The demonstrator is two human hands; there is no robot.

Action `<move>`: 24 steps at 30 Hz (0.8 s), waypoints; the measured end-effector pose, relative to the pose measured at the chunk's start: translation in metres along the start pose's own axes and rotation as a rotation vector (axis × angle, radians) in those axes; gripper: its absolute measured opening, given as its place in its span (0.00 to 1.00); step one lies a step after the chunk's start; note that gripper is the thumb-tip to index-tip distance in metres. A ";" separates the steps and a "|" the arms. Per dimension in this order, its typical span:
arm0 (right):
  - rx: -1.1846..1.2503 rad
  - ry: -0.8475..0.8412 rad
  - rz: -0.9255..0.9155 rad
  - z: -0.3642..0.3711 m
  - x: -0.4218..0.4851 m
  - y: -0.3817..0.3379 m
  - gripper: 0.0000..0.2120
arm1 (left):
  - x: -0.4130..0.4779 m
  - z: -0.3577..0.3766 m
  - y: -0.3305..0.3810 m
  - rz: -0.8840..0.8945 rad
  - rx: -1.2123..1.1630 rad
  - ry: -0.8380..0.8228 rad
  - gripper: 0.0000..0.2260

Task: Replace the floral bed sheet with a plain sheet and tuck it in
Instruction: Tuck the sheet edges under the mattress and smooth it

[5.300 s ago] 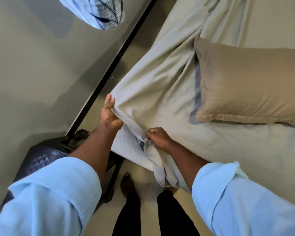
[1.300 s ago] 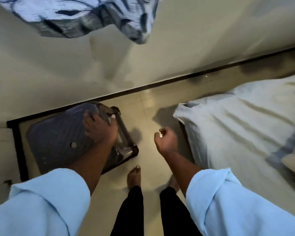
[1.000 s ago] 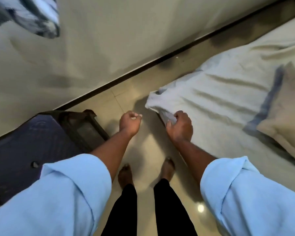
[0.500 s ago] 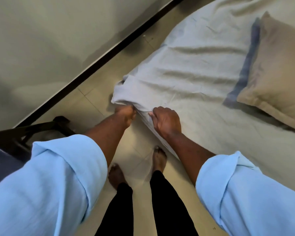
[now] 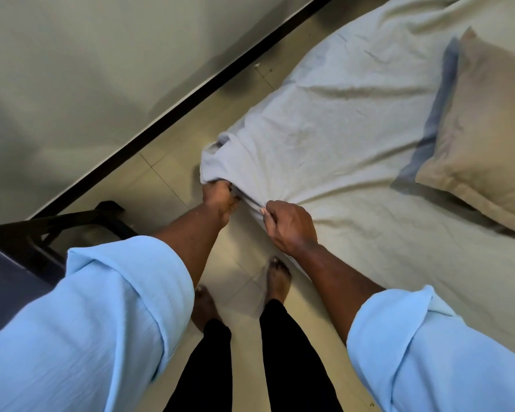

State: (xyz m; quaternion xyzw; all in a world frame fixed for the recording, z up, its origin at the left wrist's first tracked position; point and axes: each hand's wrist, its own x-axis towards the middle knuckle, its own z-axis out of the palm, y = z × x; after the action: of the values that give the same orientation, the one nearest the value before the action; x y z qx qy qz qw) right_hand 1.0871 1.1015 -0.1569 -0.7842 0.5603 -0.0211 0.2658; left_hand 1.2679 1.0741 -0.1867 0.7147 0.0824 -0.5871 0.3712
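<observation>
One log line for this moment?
stage: tucking corner | left hand: grips plain sheet | right hand: pinches plain sheet | pillow: on plain sheet

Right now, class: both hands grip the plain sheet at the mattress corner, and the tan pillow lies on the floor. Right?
No: the head view shows the tan pillow lying atop the plain sheet, not on the floor. The left hand and right hand do grip it.
</observation>
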 end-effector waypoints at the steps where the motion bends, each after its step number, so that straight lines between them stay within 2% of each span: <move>1: 0.004 0.001 0.004 0.001 0.000 -0.001 0.15 | 0.002 -0.002 -0.002 -0.021 -0.036 -0.017 0.11; 8: 0.019 -0.016 0.009 0.003 0.000 -0.006 0.15 | 0.013 -0.008 -0.012 -0.004 -0.007 0.124 0.09; 10: 0.009 -0.047 -0.005 0.002 0.000 -0.008 0.15 | 0.014 -0.019 -0.020 0.010 0.019 0.196 0.09; 14: -0.053 -0.121 -0.050 -0.005 -0.002 -0.015 0.14 | 0.014 -0.052 -0.038 0.023 0.134 0.314 0.18; 20: -0.004 -0.274 -0.067 0.010 -0.027 -0.026 0.13 | 0.014 -0.085 -0.066 -0.049 0.274 0.391 0.18; 24: -0.013 -0.329 -0.067 0.018 -0.028 -0.019 0.15 | 0.010 -0.086 -0.072 -0.013 0.307 0.432 0.17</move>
State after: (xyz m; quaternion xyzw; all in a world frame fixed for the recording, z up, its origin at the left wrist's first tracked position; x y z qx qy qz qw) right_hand 1.0989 1.1381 -0.1569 -0.7971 0.4827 0.1023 0.3480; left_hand 1.2977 1.1761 -0.2238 0.8708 0.0744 -0.4289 0.2284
